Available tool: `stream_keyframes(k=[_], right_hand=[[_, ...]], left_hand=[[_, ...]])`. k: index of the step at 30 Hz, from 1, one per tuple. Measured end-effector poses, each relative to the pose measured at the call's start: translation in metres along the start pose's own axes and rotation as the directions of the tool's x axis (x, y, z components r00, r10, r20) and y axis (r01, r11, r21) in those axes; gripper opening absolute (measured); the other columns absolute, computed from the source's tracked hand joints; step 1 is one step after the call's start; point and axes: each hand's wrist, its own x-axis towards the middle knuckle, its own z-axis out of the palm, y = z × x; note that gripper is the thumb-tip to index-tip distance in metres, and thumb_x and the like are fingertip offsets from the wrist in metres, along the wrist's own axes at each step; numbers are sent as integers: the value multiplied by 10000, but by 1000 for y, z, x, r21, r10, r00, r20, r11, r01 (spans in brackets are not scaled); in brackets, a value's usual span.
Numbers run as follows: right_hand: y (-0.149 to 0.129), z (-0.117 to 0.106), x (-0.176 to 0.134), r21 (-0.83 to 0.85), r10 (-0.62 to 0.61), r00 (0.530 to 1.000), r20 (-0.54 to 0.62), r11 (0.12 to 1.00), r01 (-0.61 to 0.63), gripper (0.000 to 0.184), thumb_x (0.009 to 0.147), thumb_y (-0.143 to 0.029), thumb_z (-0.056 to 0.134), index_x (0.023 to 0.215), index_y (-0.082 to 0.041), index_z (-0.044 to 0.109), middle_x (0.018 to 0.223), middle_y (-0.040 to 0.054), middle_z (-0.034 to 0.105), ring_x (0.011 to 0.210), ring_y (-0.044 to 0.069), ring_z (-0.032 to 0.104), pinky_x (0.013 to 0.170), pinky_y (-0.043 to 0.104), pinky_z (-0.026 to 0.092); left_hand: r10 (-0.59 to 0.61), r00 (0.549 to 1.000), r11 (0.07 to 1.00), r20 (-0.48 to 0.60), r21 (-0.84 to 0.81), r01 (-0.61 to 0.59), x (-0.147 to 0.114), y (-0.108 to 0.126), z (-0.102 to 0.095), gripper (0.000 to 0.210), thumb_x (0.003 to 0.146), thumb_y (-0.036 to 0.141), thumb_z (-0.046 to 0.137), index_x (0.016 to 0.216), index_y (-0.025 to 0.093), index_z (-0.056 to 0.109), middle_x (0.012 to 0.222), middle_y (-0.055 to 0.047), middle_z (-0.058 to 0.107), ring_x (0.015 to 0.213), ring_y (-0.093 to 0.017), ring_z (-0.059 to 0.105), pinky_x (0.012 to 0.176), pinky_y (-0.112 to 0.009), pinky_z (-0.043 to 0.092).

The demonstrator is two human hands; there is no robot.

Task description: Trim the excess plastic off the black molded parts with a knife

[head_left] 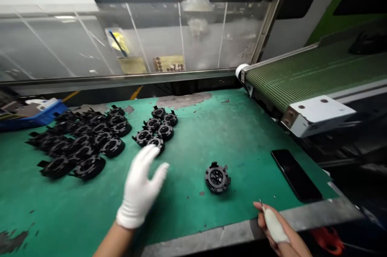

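My left hand (140, 186), in a white glove, reaches over the table with the thumb spread away from the fingers. Its fingertips overlap the nearest black round part (156, 142) of a small group; whether they touch it I cannot tell. At the lower right, my bare right hand (279, 228) is closed around a thin tool with a small metal tip (261, 202). Something whitish lies along it, either its handle or a thumb cover. Between the hands, a single black round part (217, 177) with clips on its rim rests on the green mat (187, 216).
Many more black round parts (87, 164) cluster at the left, near a blue tray (53, 112). A phone (296, 174) lies at the right. Beyond it are a green conveyor belt (302, 75) and its white metal block (320, 113). A clear panel (205, 51) stands behind.
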Motion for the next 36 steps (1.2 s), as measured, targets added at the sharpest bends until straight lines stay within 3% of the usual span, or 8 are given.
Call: stream_keyframes(k=[3, 7, 16, 24, 28, 30, 33, 36], right_hand=[[-13, -22, 11, -86, 0, 994, 109, 996, 9, 372, 952, -324, 504, 1257, -233, 698, 1275, 93, 713, 1196, 265, 656, 1060, 388, 512], [-33, -44, 18, -227, -69, 973, 221, 967, 120, 412, 965, -270, 466, 1332, -231, 650, 1366, 110, 654, 1252, 272, 614, 1086, 436, 493], [-40, -47, 13, -271, -126, 862, 491, 918, 288, 471, 980, -176, 417, 1411, -289, 568, 1286, 54, 691, 1148, 219, 662, 997, 368, 549], [-67, -40, 28, -517, -155, 796, 585, 685, 513, 491, 960, -185, 431, 1423, -290, 556, 1029, 57, 722, 851, 233, 696, 751, 358, 559], [-54, -58, 56, -786, -85, 920, 384, 492, 373, 499, 922, -179, 451, 1386, -269, 609, 1005, 80, 751, 788, 268, 720, 650, 375, 561], [-47, -69, 68, -838, -77, 962, 263, 476, 267, 446, 949, -224, 438, 1339, -237, 653, 1120, 90, 757, 903, 305, 732, 722, 429, 583], [-47, -75, 70, -692, -128, 935, 331, 640, 333, 427, 980, -276, 417, 1336, -231, 649, 1306, 47, 700, 1162, 287, 668, 961, 452, 557], [-53, -68, 57, -533, -146, 881, 450, 748, 396, 451, 942, -206, 425, 1339, -234, 636, 1340, 38, 680, 1209, 247, 648, 1028, 424, 542]], left_hand=[[91, 915, 970, 393, -243, 8, -26, 74, 44, 1018, 749, 496, 793, 1574, 292, 234, 1650, -63, 283, 1505, -315, 305, 1252, -469, 310], [102, 817, 924, 568, -359, 134, -30, 119, 80, 1083, 696, 443, 839, 1580, 253, 243, 1613, -90, 361, 1467, -306, 383, 1239, -443, 335], [43, 851, 952, 524, -279, 124, -93, 120, 58, 940, 764, 423, 797, 1537, 310, 274, 1566, -64, 427, 1434, -282, 431, 1212, -447, 382], [72, 853, 949, 518, -300, 102, -90, 121, 61, 912, 781, 454, 784, 1528, 291, 288, 1545, -79, 452, 1420, -282, 448, 1196, -450, 403], [76, 848, 949, 525, -299, 100, -92, 123, 60, 931, 766, 477, 796, 1530, 291, 298, 1555, -79, 444, 1434, -290, 433, 1212, -458, 382], [69, 839, 951, 540, -289, 108, -90, 123, 59, 953, 762, 488, 797, 1542, 292, 285, 1569, -78, 428, 1440, -294, 426, 1222, -461, 367], [96, 774, 955, 626, -278, 107, -79, 118, 51, 995, 760, 485, 796, 1570, 309, 245, 1601, -55, 389, 1451, -289, 413, 1228, -451, 358], [228, 626, 949, 746, -314, 28, -55, 103, 31, 889, 810, 380, 749, 1563, 366, 278, 1597, 13, 402, 1439, -259, 435, 1208, -409, 387]])
